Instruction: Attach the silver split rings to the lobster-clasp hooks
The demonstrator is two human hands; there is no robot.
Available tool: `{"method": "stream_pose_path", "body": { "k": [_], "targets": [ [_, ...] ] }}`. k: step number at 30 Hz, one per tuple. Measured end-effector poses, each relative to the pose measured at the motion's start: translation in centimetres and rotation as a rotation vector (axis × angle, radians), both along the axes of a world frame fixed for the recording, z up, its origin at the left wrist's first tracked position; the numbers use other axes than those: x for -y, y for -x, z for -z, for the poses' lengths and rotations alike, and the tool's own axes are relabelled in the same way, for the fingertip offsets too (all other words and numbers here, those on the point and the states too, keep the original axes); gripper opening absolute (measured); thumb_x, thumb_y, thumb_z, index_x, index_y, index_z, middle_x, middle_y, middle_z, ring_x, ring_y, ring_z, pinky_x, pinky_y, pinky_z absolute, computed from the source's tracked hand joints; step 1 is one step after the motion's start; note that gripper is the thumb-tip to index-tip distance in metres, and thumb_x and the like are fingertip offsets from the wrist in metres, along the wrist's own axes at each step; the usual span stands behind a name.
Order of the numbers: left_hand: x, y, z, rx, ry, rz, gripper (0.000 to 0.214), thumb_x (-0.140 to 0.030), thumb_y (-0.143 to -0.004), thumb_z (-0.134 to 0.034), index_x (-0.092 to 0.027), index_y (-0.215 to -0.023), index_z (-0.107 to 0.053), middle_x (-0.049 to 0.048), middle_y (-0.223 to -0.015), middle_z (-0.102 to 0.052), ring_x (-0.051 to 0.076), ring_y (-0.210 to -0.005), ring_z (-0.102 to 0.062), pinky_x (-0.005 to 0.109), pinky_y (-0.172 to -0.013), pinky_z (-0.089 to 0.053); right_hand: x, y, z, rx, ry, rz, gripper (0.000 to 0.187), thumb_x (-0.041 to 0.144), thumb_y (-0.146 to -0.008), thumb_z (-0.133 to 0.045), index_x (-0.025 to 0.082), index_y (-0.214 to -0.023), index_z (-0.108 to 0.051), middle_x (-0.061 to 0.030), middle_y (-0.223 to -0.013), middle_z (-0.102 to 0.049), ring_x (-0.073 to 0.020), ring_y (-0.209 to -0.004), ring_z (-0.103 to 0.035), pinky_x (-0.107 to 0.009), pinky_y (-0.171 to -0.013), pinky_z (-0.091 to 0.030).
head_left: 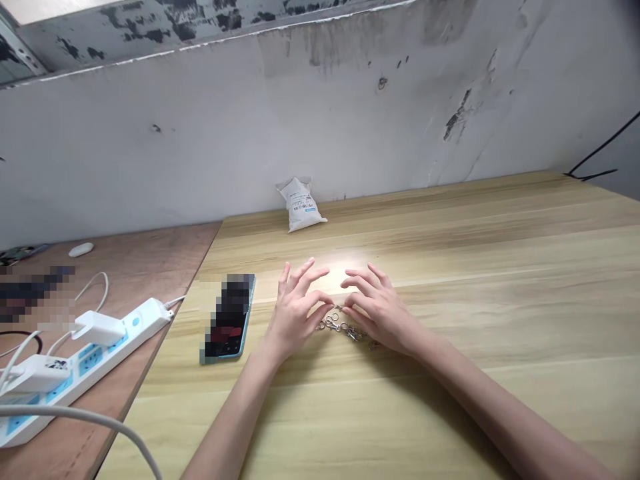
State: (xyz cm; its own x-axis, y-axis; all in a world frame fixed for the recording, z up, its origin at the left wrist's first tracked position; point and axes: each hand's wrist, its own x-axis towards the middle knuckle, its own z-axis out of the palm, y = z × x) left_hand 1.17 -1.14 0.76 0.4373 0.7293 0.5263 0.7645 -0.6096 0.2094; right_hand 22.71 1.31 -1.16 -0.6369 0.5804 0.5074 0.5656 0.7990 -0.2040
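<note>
Thumb and forefinger of my left hand [295, 312] pinch one end of a small metal piece [338, 307], while the other fingers are raised and spread. From the other side, my right hand [381, 312] pinches the same piece, its remaining fingers lifted too. The piece looks like a key-ring clasp, but it is too small to make out fully. Just below the fingertips, several silvery metal clasps with rings [345, 328] lie in a loose pile on the wooden table [480, 267]. My right hand partly covers that pile.
Left of my hands lies a phone [227, 320]. A white plastic packet [303, 207] stands near the wall [225, 133]. On the browner table at far left, a power strip [95, 363] holds white chargers and cables [100, 417]; a white oval object [81, 250] sits behind.
</note>
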Motion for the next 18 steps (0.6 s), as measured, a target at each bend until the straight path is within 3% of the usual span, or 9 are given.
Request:
{"method": "stream_pose_path", "body": {
  "k": [8, 12, 18],
  "targets": [
    [-0.11, 0.16, 0.72, -0.1, 0.084, -0.03, 0.005, -0.021, -0.087, -0.062, -0.021, -0.086, -0.067, 0.0086, -0.143, -0.051, 0.031, -0.144, -0.031, 0.064, -0.117, -0.021, -0.11, -0.07, 0.44, 0.069, -0.099, 0.02, 0.018, 0.02, -0.093, -0.056, 0.019, -0.077, -0.063, -0.0106, -0.129, -0.059, -0.0302, -0.137, -0.041, -0.059, -0.113, -0.029],
    [-0.13, -0.16, 0.93, -0.119, 0.019, -0.025, 0.008, -0.024, -0.087, -0.064, -0.024, -0.092, -0.07, 0.0095, -0.142, -0.052, 0.032, -0.143, -0.034, 0.063, -0.116, -0.023, 0.04, 0.24, 0.56, 0.074, -0.127, 0.026, 0.021, 0.024, -0.093, -0.058, 0.02, -0.073, -0.064, -0.0091, -0.136, -0.056, -0.0301, -0.138, -0.039, -0.06, -0.114, -0.028],
    [-0.27, -0.14, 0.8, -0.105, -0.061, 0.011, 0.017, -0.023, -0.09, -0.061, -0.024, -0.077, -0.071, 0.0073, -0.137, -0.057, 0.03, -0.139, -0.039, 0.063, -0.114, -0.027, 0.15, 0.35, 0.46, 0.073, -0.126, 0.012, 0.023, 0.024, -0.094, -0.056, 0.019, -0.073, -0.064, -0.01, -0.139, -0.055, -0.0307, -0.139, -0.038, -0.06, -0.114, -0.027]
  ]
}}
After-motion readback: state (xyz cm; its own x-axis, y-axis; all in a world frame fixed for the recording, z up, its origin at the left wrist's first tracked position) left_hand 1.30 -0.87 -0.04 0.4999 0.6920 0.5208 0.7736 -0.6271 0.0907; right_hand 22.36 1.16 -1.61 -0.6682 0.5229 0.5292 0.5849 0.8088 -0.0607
